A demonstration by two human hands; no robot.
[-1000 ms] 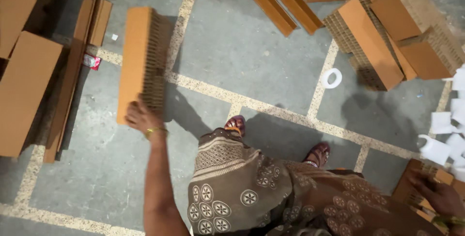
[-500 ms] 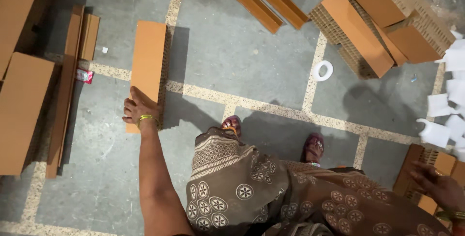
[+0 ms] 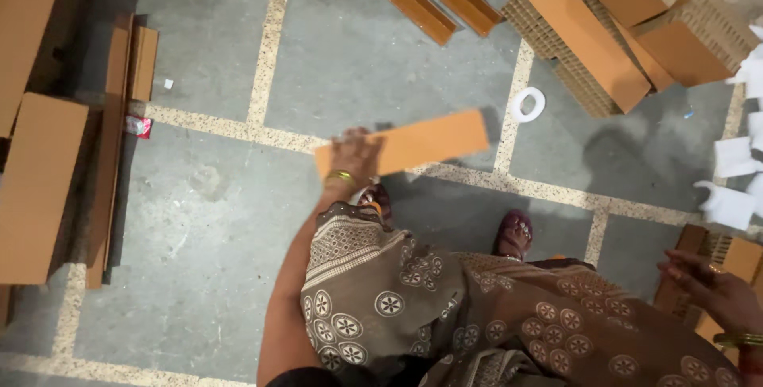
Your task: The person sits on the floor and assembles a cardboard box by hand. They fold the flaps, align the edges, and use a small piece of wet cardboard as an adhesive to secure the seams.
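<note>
Left hand: the left hand (image 3: 352, 158) is closed on one short end of a long flat orange-brown cardboard slab (image 3: 413, 142), fingers wrapped over its near-left end; a gold bangle (image 3: 342, 176) sits on the wrist.
Slab position: it is held up off the grey concrete floor (image 3: 214, 196), in front of the person, above the pale speckled joint line (image 3: 238, 134) in the floor.
Long axis: it runs out from the left hand toward the person's right, rising slightly toward the far end; the picture is blurred there, so the thickness and edge pattern cannot be told.
Direction from hand: all of the slab lies to the right of the grip; nothing of it shows on the left of the hand.
Right hand: the right hand (image 3: 711, 288) is loosely open, fingers spread, resting on or just over a low brown honeycomb cardboard stack (image 3: 743, 256) at the right edge; whether it grips anything cannot be told.
Nearer hand: the left hand has the slab; the right hand is well apart from its free end.
Beyond the free end: a white tape ring (image 3: 527, 104) lies on the floor just past it, then a heap of honeycomb cardboard blocks (image 3: 604, 45).
To the left: upright brown cardboard panels (image 3: 40, 180) stand well apart from the slab.
</note>
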